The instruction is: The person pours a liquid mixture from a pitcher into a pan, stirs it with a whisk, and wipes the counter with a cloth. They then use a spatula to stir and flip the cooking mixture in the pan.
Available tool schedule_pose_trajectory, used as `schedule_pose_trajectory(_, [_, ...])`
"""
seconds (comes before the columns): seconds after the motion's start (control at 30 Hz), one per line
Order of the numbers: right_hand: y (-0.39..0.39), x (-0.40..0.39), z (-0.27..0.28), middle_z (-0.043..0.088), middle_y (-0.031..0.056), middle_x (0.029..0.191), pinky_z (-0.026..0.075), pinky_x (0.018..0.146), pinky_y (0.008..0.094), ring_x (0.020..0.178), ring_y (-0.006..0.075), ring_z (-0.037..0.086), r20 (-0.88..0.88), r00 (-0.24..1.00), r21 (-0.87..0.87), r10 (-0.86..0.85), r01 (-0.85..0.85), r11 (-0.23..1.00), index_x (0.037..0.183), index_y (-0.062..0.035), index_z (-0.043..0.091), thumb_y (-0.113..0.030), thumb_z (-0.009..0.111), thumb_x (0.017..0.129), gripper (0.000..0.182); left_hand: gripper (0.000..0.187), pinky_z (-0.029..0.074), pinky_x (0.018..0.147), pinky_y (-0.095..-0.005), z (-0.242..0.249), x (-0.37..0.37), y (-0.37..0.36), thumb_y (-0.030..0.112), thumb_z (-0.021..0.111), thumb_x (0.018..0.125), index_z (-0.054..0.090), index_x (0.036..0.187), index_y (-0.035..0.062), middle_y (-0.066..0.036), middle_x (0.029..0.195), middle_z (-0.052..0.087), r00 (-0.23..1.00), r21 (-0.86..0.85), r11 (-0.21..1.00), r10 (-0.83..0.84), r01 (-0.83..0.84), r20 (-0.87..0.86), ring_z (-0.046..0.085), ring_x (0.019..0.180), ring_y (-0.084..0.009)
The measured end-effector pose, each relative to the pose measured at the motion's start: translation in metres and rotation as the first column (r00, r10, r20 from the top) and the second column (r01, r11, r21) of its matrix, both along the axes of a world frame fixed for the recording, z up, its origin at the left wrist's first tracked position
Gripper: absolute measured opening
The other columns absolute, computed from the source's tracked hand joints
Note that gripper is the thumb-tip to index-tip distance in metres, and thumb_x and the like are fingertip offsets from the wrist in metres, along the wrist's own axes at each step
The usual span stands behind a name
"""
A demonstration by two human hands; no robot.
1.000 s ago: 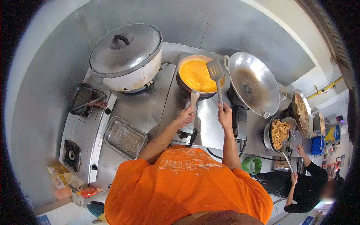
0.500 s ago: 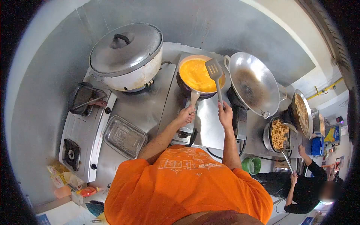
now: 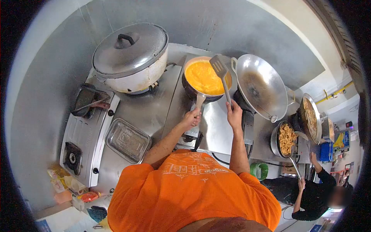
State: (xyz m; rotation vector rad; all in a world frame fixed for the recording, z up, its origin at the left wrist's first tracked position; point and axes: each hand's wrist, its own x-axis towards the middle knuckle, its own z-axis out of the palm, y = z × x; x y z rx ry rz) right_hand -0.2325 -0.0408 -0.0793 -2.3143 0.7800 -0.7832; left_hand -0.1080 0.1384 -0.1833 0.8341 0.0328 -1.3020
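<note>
Beside the big lidded pot (image 3: 130,58), the frying pan (image 3: 206,79) of smooth yellow egg sits gripped at its handle by the left hand (image 3: 191,118). The right hand (image 3: 234,115), clasping the slotted metal spatula (image 3: 221,73), has tilted its flat blade further over the egg's far edge, so turning looks near.

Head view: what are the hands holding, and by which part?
Left hand grips the frying pan by the end of its handle. Right hand holds the slotted spatula by the lower end of its handle.
</note>
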Motion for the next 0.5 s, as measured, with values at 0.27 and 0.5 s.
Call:
schedule_pose_trajectory(0.27, [0.003,0.008,0.055,0.058,0.0174,0.068,0.044,0.060,0.0336,0.059,0.0207,0.055,0.019,1.000,-0.018,-0.003,0.004,1.000,0.106,0.0045,0.059,-0.020,0.058,0.087,0.031,0.036,0.024,0.040,-0.0158,-0.007,0.000,-0.003,0.044,0.048,0.091,0.047,0.097,0.0086,0.004,0.068,0.041,0.999,-0.009,1.000,0.014,-0.015,-0.041,0.033,0.050,-0.0029])
schedule_pose_trajectory(0.5, [0.004,0.020,0.057,0.062,0.0250,0.084,0.047,0.073,0.0351,0.080,0.0285,0.064,0.173,0.985,-0.108,-0.013,0.032,0.994,0.107,0.0050,0.058,-0.019,0.056,0.087,0.030,0.037,0.024,0.040,-0.0159,-0.003,-0.002,0.000,0.045,0.049,0.091,0.047,0.098,0.0080,0.004,0.069,0.041,1.000,-0.036,0.999,0.014,-0.015,-0.012,0.032,0.050,-0.0030])
